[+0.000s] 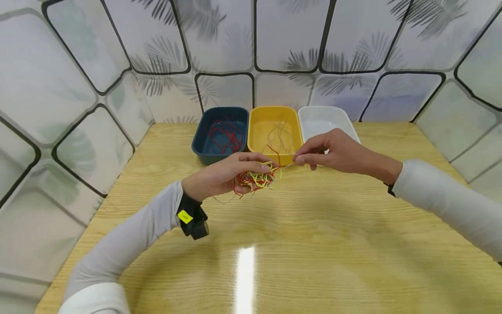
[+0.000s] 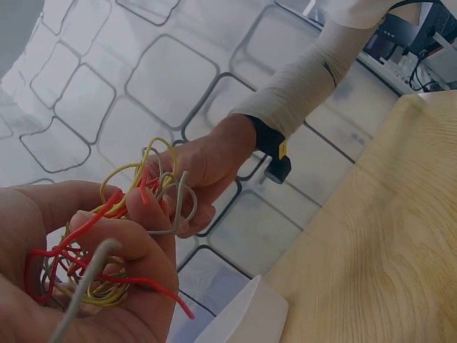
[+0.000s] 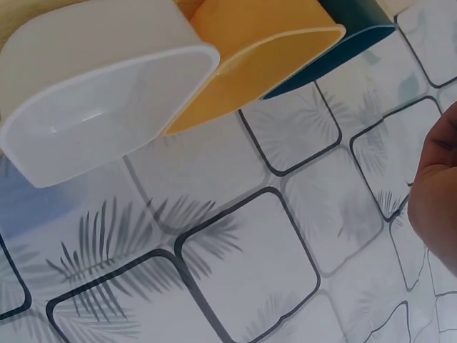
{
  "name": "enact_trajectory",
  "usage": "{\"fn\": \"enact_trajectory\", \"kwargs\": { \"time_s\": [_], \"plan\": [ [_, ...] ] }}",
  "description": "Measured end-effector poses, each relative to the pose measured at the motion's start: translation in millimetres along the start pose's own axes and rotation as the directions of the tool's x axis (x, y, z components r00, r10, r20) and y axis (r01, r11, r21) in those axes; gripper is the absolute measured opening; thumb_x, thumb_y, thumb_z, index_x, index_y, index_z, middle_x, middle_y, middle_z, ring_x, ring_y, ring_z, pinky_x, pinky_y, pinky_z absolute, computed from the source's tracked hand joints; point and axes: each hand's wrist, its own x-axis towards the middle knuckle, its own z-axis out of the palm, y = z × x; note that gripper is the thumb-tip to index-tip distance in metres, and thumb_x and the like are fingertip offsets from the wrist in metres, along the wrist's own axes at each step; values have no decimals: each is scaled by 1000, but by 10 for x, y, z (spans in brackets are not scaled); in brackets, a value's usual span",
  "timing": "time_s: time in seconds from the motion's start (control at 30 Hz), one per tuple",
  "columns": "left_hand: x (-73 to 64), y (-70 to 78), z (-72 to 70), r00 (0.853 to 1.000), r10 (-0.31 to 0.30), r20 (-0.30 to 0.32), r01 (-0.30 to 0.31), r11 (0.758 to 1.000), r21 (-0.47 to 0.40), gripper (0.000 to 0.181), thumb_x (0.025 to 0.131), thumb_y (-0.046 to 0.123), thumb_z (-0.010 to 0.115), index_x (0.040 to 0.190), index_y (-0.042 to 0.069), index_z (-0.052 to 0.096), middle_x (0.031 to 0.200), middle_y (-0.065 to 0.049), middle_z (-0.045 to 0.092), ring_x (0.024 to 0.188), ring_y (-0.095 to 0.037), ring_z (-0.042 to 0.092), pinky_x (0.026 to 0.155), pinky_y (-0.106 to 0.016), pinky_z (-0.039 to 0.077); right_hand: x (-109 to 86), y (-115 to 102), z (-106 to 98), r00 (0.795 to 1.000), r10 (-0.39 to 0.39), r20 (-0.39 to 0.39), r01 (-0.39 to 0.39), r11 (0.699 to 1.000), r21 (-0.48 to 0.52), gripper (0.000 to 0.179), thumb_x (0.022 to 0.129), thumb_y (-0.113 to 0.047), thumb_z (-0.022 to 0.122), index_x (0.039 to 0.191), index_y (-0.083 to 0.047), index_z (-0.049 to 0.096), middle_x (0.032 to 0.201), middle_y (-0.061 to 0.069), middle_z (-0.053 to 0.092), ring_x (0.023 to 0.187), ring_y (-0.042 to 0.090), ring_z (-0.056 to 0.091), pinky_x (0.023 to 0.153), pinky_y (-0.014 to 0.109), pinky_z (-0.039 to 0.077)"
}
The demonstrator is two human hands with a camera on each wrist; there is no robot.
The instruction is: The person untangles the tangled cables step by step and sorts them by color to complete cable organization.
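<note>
My left hand (image 1: 231, 172) grips a tangled bundle of thin wires (image 1: 259, 178) in red, yellow and grey, held above the table in front of the boxes. In the left wrist view the bundle (image 2: 100, 282) lies in the curled fingers, with a red end and a grey end sticking out. My right hand (image 1: 333, 150) pinches a grey wire (image 1: 289, 165) between thumb and fingertips, stretched from the bundle to the right. Only an edge of a hand (image 3: 435, 200) shows in the right wrist view, its fingertips out of frame.
Three open boxes stand side by side at the table's back: a dark blue box (image 1: 200, 141) with red wires (image 1: 231, 141) inside, a yellow box (image 1: 255, 150) with grey wires (image 1: 280, 135), and a white box (image 1: 317, 113). Patterned panels (image 1: 223, 89) rise behind the wooden table (image 1: 313, 244).
</note>
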Motion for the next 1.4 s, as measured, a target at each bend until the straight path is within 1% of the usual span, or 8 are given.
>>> {"fn": "enact_trajectory", "kwargs": {
  "time_s": [0.17, 0.37, 0.63, 0.83, 0.97, 1.13, 1.3, 1.4],
  "plan": [
    [20, -51, -21, 996, 21, -84, -28, 996, -85, 30, 105, 22, 54, 132, 10, 56, 96, 3, 69, 53, -8, 47, 47, -20, 33, -23, 8, -146, 997, -16, -69, 8, 993, -119, 10, 94, -20, 73, 102, -24, 78, 76, -9, 72, 63, 2, 63, 50, 23, 41],
    [14, -114, -82, 987, 32, -160, -52, 991, -123, 29, 105, 22, 55, 130, 10, 58, 105, 2, 65, 58, -8, 43, 50, -21, 32, -99, 72, -229, 976, 104, -193, -133, 981, -141, 9, 98, -25, 69, 103, -25, 77, 80, -15, 71, 65, 2, 63, 53, 23, 43],
    [20, -157, -119, 992, 55, -111, -69, 990, -124, 20, 106, 25, 54, 121, 12, 58, 105, 1, 62, 66, -9, 56, 53, -21, 35, -154, 130, -265, 933, 251, -258, -274, 960, -58, 16, 99, -34, 66, 104, -22, 75, 79, -16, 70, 67, 8, 65, 49, 27, 40],
    [20, -151, -147, 992, 82, -97, -94, 987, -133, 9, 106, 21, 52, 108, 13, 56, 94, 4, 59, 69, -12, 59, 50, -20, 33, -162, 145, -350, 901, 327, -285, -306, 945, 117, 20, 102, -30, 63, 107, -12, 71, 81, -17, 71, 70, 8, 67, 52, 27, 49],
    [23, -166, -161, 994, 78, -79, -89, 986, -141, 8, 107, 22, 51, 103, 15, 55, 90, 5, 55, 65, -11, 54, 48, -19, 31, -146, 167, -374, 892, 338, -299, -232, 912, 340, 19, 104, -27, 59, 105, -10, 65, 87, -15, 74, 72, 6, 71, 50, 26, 49],
    [14, -212, -218, 993, 86, -75, -98, 980, -172, 11, 107, 21, 51, 100, 15, 57, 91, 6, 52, 61, -11, 48, 49, -20, 29, -173, 220, -494, 865, 339, -369, -62, 803, 593, 18, 102, -25, 60, 106, -7, 61, 91, -6, 78, 72, 8, 73, 49, 23, 50],
    [-19, -219, -286, 992, 77, -101, -94, 979, -182, 16, 108, 21, 47, 106, 13, 60, 98, 5, 56, 62, -10, 49, 49, -18, 32, -212, 284, -654, 824, 345, -450, 67, 729, 681, 19, 100, -19, 63, 106, -1, 57, 88, 2, 79, 70, 12, 74, 50, 22, 51],
    [-33, -226, -312, 992, 75, -106, -93, 978, -184, 18, 109, 23, 44, 105, 13, 59, 96, 3, 56, 63, -10, 52, 50, -17, 34, -208, 319, -678, 828, 337, -448, 86, 713, 696, 18, 100, -16, 63, 106, 0, 59, 88, 5, 80, 71, 14, 75, 52, 22, 53]
  ]
}}
